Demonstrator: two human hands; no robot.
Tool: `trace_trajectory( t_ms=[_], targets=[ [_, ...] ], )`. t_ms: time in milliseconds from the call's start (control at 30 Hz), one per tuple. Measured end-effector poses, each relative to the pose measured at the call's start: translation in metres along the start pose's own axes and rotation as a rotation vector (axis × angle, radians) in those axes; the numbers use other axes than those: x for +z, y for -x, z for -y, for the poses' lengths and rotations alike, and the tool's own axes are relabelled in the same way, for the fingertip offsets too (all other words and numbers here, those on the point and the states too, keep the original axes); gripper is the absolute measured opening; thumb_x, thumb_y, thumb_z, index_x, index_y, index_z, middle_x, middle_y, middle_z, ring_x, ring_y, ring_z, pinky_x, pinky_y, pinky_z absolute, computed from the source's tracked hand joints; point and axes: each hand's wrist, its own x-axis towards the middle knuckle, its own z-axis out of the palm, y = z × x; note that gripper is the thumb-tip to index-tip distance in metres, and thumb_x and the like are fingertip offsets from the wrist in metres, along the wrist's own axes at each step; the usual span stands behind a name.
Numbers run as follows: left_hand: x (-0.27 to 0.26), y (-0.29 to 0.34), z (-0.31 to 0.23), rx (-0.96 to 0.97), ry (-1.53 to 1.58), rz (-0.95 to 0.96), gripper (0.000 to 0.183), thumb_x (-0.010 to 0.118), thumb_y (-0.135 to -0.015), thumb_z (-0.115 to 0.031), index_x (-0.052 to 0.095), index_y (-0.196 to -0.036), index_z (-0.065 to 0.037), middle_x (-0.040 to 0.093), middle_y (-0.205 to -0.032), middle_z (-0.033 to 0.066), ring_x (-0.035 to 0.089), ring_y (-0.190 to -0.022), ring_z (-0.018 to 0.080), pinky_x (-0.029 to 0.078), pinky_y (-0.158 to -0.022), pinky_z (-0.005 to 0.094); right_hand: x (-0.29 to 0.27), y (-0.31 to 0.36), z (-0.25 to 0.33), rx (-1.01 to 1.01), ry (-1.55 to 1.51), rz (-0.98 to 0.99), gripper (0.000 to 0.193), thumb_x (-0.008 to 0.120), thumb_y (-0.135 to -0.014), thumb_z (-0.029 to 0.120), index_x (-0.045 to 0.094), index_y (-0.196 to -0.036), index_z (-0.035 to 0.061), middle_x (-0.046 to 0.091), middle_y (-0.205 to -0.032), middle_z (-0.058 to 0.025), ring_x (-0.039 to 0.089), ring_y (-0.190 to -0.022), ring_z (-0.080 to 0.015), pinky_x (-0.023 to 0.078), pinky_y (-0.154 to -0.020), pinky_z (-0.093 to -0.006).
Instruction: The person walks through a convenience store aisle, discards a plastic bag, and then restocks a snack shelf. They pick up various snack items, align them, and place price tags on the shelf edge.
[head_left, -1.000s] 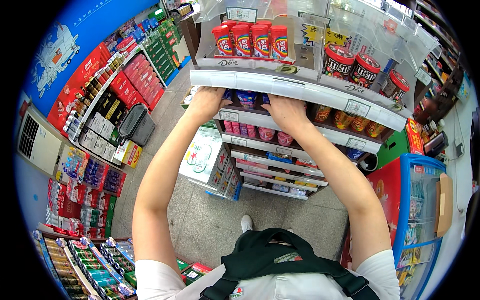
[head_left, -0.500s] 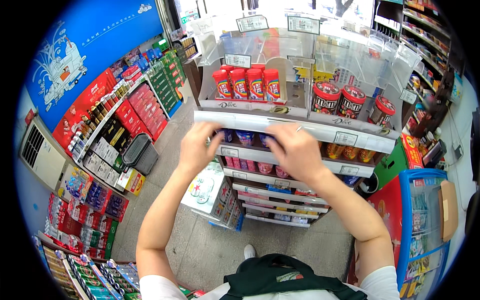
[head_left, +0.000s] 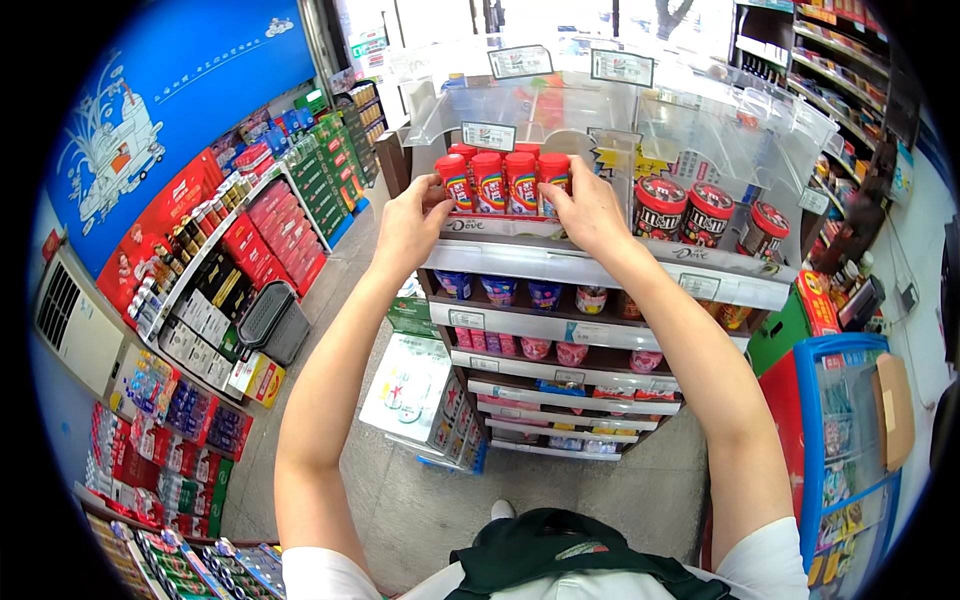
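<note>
A row of red-capped candy tubes (head_left: 488,183) stands upright on the top tier of a display rack, with more red caps behind. At the row's left end is my left hand (head_left: 408,228), its fingers curved and closed against the leftmost tube. My right hand (head_left: 592,208) closes on the rightmost tube, thumb across its front and fingers along its far side. The two hands hold the row between them. Below runs the white shelf edge (head_left: 510,259). Round brown candy tubs with red lids (head_left: 660,208) stand to the right on the same tier.
Clear plastic dividers (head_left: 720,120) rise behind the tubes. Lower tiers hold blue cups (head_left: 499,290) and pink packs. A white carton (head_left: 408,385) stands left of the rack; a grey basket (head_left: 274,322) sits farther left. A blue-framed freezer (head_left: 812,440) is at the right.
Both hands have moved up and away from the front shelf edge to the two ends of the row of red candy tubes, closing against them. The view has shifted slightly.
</note>
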Motion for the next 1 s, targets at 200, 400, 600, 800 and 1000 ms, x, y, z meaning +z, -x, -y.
trace_trajectory(
  t_ms=[200,400,600,800,1000],
  targets=[
    [-0.001,-0.004,0.012,0.059,0.035,0.044,0.042,0.065,-0.092,-0.004,0.056,-0.132,0.003,0.075,-0.107,0.0177,0.073,-0.098,0.0231,0.056,-0.086,0.0326,0.005,0.002,-0.01,-0.006,0.036,-0.043,0.042,0.068,-0.094,0.032,0.053,-0.113,-0.0035,0.068,-0.095,-0.028,0.065,-0.093,-0.0461,0.05,-0.079,-0.0498],
    [-0.01,0.007,0.011,0.171,0.007,-0.002,0.05,0.067,-0.09,-0.005,0.052,-0.138,0.001,0.069,-0.121,0.0193,0.067,-0.115,0.0286,0.052,-0.097,0.0362,0.007,0.012,-0.012,-0.076,-0.021,-0.109,0.043,0.067,-0.094,0.024,0.052,-0.122,-0.0049,0.068,-0.1,-0.0289,0.065,-0.097,-0.0473,0.051,-0.083,-0.0505],
    [-0.02,0.037,-0.026,0.445,-0.055,-0.043,0.021,0.07,-0.085,-0.001,0.067,-0.106,-0.001,0.068,-0.103,0.0147,0.067,-0.099,0.0294,0.052,-0.086,0.0374,-0.017,0.079,0.016,-0.317,-0.001,-0.221,0.04,0.062,-0.092,0.001,0.052,-0.131,-0.0034,0.063,-0.121,-0.0249,0.061,-0.111,-0.0425,0.051,-0.089,-0.0456],
    [0.03,0.046,-0.055,0.453,0.119,0.25,0.023,0.069,-0.086,-0.001,0.067,-0.109,-0.002,0.067,-0.102,0.0135,0.066,-0.098,0.0308,0.053,-0.084,0.0372,-0.023,0.141,0.003,-0.165,0.35,-0.283,0.042,0.066,-0.085,0.001,0.056,-0.126,0.0012,0.06,-0.117,-0.0162,0.058,-0.111,-0.0357,0.05,-0.092,-0.0437],
    [0.061,0.043,-0.074,0.572,-0.025,0.207,0.025,0.074,-0.083,-0.01,0.066,-0.106,-0.005,0.062,-0.1,0.0103,0.062,-0.1,0.0318,0.051,-0.085,0.0426,-0.022,0.138,-0.007,-0.19,0.444,-0.204,0.058,0.067,-0.074,-0.003,0.052,-0.13,-0.0007,0.057,-0.116,-0.0162,0.055,-0.11,-0.0351,0.05,-0.091,-0.0422]
  ],
)
